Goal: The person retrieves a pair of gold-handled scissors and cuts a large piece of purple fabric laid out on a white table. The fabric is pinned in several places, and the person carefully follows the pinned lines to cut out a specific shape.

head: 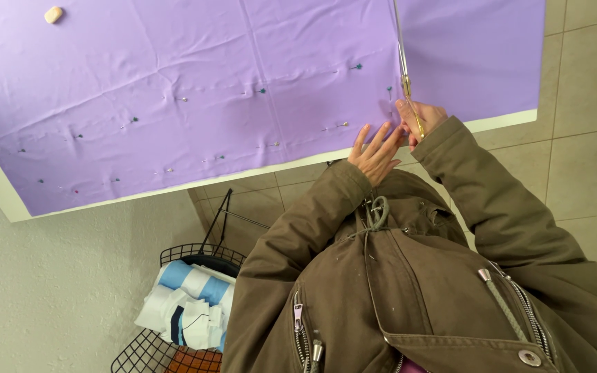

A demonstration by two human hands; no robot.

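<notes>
A large sheet of purple fabric (243, 83) lies spread over a white table (8, 207), with several coloured-head pins stuck through it in rows. My right hand (419, 117) grips long metal scissors (402, 62) whose blades point away across the fabric. My left hand (376, 150) lies flat with fingers spread at the fabric's near edge, just left of the scissors. Both arms wear olive-brown jacket sleeves.
A small beige chalk piece (53, 14) rests on the fabric at the far left. Under the table stands a black wire basket (174, 304) holding folded white and blue cloth. Beige floor tiles (582, 159) lie to the right, a textured wall to the left.
</notes>
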